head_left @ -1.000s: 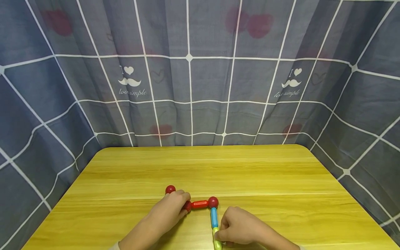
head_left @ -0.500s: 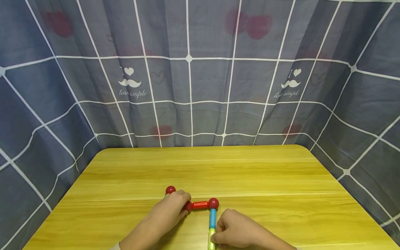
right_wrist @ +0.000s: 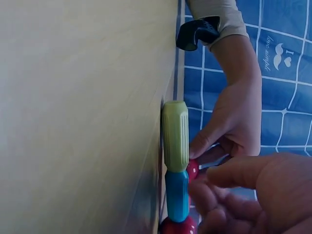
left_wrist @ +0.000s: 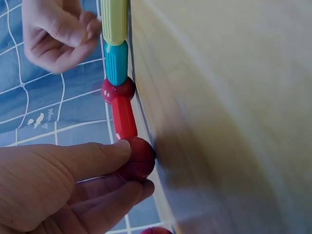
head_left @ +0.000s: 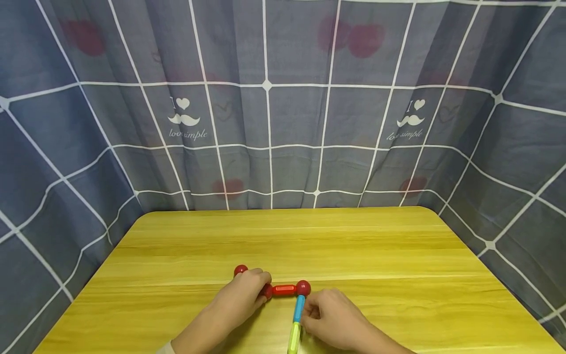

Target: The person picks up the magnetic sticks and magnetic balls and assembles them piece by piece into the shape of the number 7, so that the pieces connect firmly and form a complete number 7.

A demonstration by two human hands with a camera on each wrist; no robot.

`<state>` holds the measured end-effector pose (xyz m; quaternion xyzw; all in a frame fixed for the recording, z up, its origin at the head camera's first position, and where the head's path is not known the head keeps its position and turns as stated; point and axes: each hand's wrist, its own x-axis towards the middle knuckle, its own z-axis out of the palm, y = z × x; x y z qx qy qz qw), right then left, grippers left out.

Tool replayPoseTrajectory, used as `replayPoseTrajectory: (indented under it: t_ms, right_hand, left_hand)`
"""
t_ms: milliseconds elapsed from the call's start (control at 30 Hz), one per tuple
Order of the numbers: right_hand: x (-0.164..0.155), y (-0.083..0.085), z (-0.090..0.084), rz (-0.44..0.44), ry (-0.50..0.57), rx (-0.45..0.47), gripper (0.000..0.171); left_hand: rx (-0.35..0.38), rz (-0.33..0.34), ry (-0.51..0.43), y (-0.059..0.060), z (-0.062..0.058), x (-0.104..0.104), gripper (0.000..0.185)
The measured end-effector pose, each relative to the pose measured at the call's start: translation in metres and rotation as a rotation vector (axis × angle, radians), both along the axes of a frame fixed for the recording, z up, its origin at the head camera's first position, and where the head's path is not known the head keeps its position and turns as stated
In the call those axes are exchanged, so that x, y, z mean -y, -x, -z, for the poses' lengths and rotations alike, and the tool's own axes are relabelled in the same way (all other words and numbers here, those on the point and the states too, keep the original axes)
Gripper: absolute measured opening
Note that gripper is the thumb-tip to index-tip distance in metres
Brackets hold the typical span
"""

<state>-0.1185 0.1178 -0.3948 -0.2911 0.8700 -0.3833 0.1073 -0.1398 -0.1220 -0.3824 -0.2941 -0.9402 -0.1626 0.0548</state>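
Your left hand (head_left: 240,300) with fingers pinching a red ball (head_left: 267,291) near the middle of the worktop (head_left: 398,255), red stick (head_left: 284,289) joined to its right, your right hand (head_left: 329,317) fingers loosely curled, beside the blue and green stick (head_left: 296,322)

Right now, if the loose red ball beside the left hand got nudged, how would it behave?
The small glossy red ball lies apart from the jointed chain, so it would probably roll freely across the smooth wooden table. It looks like hard plastic, likely light and somewhat slippery to pinch.
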Motion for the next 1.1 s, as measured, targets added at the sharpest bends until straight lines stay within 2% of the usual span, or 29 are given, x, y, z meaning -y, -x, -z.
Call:
replayPoseTrajectory:
  t_ms: [67,133,233,300,367,500,667,900,1100]
  right_hand:
    - [-0.001,0.002,-0.001,-0.052,-0.011,-0.127,0.008]
    - [-0.001,0.004,0.000,-0.158,-0.028,-0.259,0.016]
    - [0.001,0.006,0.003,-0.339,-0.073,-0.401,0.029]
    - [0.003,0.007,0.006,-0.424,-0.104,-0.443,0.028]
    - [0.004,0.008,0.008,-0.468,-0.130,-0.443,0.024]
    - [0.005,0.010,0.012,-0.489,-0.161,-0.453,0.016]
    - [0.006,0.013,0.013,-0.500,-0.184,-0.502,0.012]
    - [0.007,0.016,0.012,-0.488,-0.173,-0.503,0.015]
    - [0.008,0.021,0.010,-0.483,-0.170,-0.504,0.014]
  left_hand:
    - [0.002,0.002,0.001,0.000,0.000,-0.001,0.021]
    - [0.006,0.002,0.001,0.001,0.000,-0.001,0.021]
    - [0.015,-0.006,-0.003,0.000,0.001,0.000,0.021]
    - [0.023,-0.011,-0.006,0.000,0.002,0.000,0.021]
    - [0.027,-0.015,-0.008,0.000,0.002,0.001,0.021]
    - [0.012,-0.011,-0.006,0.001,0.001,0.002,0.020]
    - [-0.058,-0.014,-0.005,0.000,-0.006,0.005,0.021]
    - [-0.075,-0.068,-0.017,0.000,-0.012,0.012,0.029]
    - [-0.158,-0.118,-0.025,0.008,-0.010,0.022,0.031]
